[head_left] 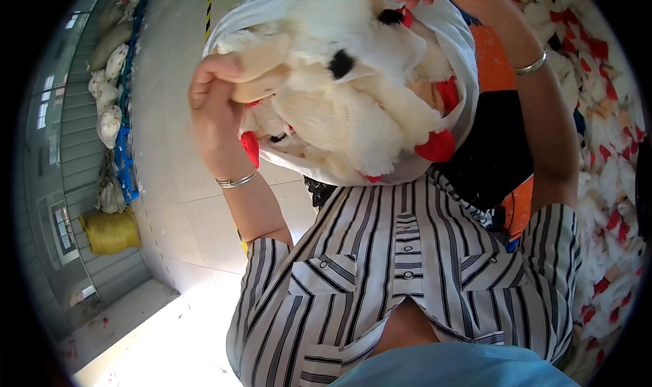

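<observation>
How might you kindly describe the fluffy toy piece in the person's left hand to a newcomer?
Find the striped shirt, then the white sack beyond it. At its opening is a cream-white fluffy toy piece with black patches. Unlike its neighbours, a pale flap of it is pinched by the left hand.

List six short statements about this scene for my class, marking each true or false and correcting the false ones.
1. The left hand grips a beige flap. True.
2. The white sack is tied shut. False: its mouth is open, with furry cream pieces showing.
3. The yellow bag is at the picture's right. False: it lies at the left.
4. A silver-coloured bracelet circles the left wrist. True.
5. The shirt is plain. False: it is striped.
6. Red bits show in the pile at the right. True.
</observation>
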A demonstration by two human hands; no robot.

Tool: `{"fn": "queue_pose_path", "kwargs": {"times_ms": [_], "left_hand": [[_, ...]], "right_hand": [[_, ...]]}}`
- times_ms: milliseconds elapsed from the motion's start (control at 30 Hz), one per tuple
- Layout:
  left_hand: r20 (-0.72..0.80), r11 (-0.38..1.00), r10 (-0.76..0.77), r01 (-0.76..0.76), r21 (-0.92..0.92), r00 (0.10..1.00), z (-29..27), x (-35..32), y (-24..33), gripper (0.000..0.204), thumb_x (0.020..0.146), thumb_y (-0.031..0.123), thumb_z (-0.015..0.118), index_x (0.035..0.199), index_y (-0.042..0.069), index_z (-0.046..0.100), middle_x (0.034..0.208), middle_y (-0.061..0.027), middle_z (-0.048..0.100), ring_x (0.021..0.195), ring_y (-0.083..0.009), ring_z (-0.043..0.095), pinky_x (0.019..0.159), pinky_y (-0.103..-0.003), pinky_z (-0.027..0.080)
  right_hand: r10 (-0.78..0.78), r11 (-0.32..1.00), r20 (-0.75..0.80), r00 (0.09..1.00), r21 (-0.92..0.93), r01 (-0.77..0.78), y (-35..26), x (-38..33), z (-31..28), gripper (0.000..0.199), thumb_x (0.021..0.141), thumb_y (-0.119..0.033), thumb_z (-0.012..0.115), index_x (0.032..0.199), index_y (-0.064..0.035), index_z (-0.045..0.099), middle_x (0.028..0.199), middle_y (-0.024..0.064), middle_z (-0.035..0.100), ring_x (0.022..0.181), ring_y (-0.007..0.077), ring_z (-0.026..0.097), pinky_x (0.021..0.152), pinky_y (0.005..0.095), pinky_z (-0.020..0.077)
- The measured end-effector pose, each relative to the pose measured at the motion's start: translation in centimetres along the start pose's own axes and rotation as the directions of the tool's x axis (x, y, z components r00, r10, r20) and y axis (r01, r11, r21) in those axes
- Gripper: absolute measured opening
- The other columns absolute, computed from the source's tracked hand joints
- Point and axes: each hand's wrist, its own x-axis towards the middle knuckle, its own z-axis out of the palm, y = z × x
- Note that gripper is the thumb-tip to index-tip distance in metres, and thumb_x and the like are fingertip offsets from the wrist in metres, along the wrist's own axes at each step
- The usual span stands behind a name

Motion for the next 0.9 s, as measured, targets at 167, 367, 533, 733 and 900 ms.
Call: {"fn": "queue_pose_path", "kwargs": {"times_ms": [167, 367, 533, 733, 900], "left_hand": [[-0.128, 0.975, -0.205, 0.214, 0.058, 0.97, -3.2, 0.4, -0.6, 0.012, 0.096, 0.009, 0.053, 0.093, 0.005, 0.065, 0.092, 0.0001, 0.063, 0.087, -0.0105, 0.059, 0.082, -0.024, 0.047], [-0.041, 0.588, -0.114, 0.1, 0.802, 0.993, 0.5, 2.0, -5.1, 0.023, 0.09, 0.014, 0.057, 0.107, 0.0, 0.063, 0.106, -0.0095, 0.065, 0.101, -0.0214, 0.061, 0.088, -0.033, 0.047], [0.23, 0.569, 0.111, -0.252, 0.783, 0.967, 12.6, 2.7, -2.7, 0.042, 0.082, 0.024, 0.07, 0.114, 0.0, 0.059, 0.1, -0.0173, 0.066, 0.094, -0.0272, 0.063, 0.081, -0.038, 0.049], [0.008, 0.803, -0.135, 0.105, 0.587, 0.991, 13.4, 3.2, -5.6, 0.037, 0.083, 0.025, 0.067, 0.1, -0.008, 0.061, 0.079, -0.0243, 0.068, 0.075, -0.0358, 0.068, 0.069, -0.039, 0.052], [-0.198, 0.887, -0.219, 0.28, 0.368, 0.955, 11.1, 5.4, -6.7, 0.033, 0.089, 0.021, 0.062, 0.105, -0.008, 0.064, 0.09, -0.0156, 0.072, 0.078, -0.0196, 0.067, 0.072, -0.033, 0.053]], "right_hand": [[-0.023, 0.99, -0.296, 0.955, 0.127, 0.063, -1.2, 0.1, -1.1, 0.023, 0.101, -0.015, 0.05, 0.087, -0.0015, 0.062, 0.08, 0.007, 0.07, 0.069, 0.0094, 0.064, 0.063, 0.0207, 0.0501], [-0.045, 0.979, -0.072, 0.996, 0.197, 0.059, -1.3, 1.2, 2.0, 0.023, 0.102, -0.015, 0.048, 0.091, 0.001, 0.06, 0.081, 0.0105, 0.07, 0.066, 0.0137, 0.066, 0.061, 0.0248, 0.0532], [-0.027, 0.959, -0.049, 0.998, 0.28, 0.04, -1.3, 1.0, 2.1, 0.02, 0.102, -0.014, 0.046, 0.1, 0.0019, 0.057, 0.086, 0.0125, 0.07, 0.072, 0.0162, 0.069, 0.065, 0.0266, 0.0555], [-0.085, 0.929, -0.169, 0.982, 0.344, 0.14, -1.6, 0.9, 3.6, 0.013, 0.101, -0.012, 0.05, 0.105, -0.0004, 0.055, 0.093, 0.0088, 0.068, 0.07, 0.0137, 0.066, 0.062, 0.0254, 0.0529], [-0.037, 0.994, 0.076, 0.996, 0.102, 0.029, -0.7, -0.1, 4.2, 0.013, 0.098, -0.01, 0.054, 0.096, 0.0012, 0.061, 0.081, 0.0024, 0.063, 0.065, 0.0064, 0.054, 0.057, 0.022, 0.0437]]}}
